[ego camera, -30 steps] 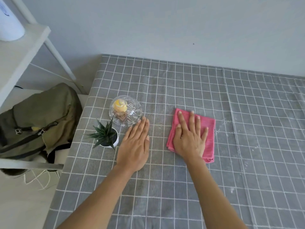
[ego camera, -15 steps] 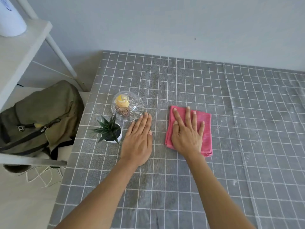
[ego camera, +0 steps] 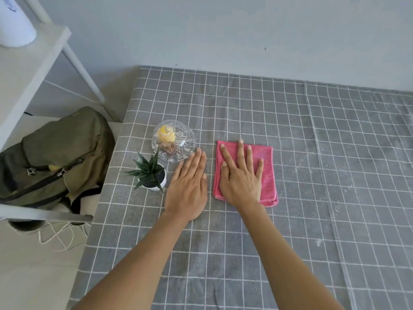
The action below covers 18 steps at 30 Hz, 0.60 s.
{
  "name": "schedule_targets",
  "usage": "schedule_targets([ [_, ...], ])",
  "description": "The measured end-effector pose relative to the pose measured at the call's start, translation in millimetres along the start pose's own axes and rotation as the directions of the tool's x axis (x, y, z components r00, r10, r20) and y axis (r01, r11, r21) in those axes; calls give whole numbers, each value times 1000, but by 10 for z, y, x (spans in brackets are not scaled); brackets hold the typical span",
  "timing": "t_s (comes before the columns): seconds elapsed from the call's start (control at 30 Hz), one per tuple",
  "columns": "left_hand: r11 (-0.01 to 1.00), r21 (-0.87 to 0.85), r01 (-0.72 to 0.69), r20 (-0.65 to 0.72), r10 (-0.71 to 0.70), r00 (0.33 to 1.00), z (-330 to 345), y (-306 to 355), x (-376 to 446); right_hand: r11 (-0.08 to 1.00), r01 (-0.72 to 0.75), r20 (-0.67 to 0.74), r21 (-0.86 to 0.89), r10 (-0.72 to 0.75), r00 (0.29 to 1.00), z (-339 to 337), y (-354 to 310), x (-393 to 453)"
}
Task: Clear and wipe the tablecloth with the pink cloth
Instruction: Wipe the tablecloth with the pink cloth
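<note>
The folded pink cloth point(ego camera: 268, 166) lies on the grey checked tablecloth point(ego camera: 290, 113), near the middle. My right hand point(ego camera: 241, 175) presses flat on the cloth with its fingers spread and covers most of it. My left hand point(ego camera: 188, 186) rests flat on the bare tablecloth just left of the cloth, fingers together, holding nothing. Its fingertips nearly touch a clear glass bowl point(ego camera: 174, 140) that holds a yellow item. A small potted plant point(ego camera: 152, 173) in a white pot stands left of that hand.
White dusty specks point(ego camera: 301, 159) mark the tablecloth right of the cloth. The table's left edge runs just past the plant. Beyond it an olive backpack point(ego camera: 55, 157) sits on a white shelf unit point(ego camera: 33, 70), and the wall closes the far side.
My right hand has slid the pink cloth a little to the left, narrowing the gap to my left hand. The left hand has crept slightly forward toward the bowl.
</note>
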State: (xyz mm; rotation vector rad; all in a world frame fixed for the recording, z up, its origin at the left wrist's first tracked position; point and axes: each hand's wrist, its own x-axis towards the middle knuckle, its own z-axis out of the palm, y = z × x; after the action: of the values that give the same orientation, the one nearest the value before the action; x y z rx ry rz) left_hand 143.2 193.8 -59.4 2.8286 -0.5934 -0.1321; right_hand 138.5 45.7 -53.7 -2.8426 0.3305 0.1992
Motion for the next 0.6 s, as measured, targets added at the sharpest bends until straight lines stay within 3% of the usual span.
schedule_targets([
  [0.17, 1000, -16, 2, -9, -3, 1000, 0, 1, -8, 1000, 18, -18, 7, -18, 1000, 125, -16, -351],
  [0.4, 1000, 14, 10, -7, -10, 1000, 7, -2, 5, 1000, -16, -16, 20, 16, 1000, -1, -11, 73],
  [0.6, 1000, -27, 12, -3, -13, 1000, 6, -2, -11, 1000, 4, -35, 15, -3, 999, 111, -16, -260],
])
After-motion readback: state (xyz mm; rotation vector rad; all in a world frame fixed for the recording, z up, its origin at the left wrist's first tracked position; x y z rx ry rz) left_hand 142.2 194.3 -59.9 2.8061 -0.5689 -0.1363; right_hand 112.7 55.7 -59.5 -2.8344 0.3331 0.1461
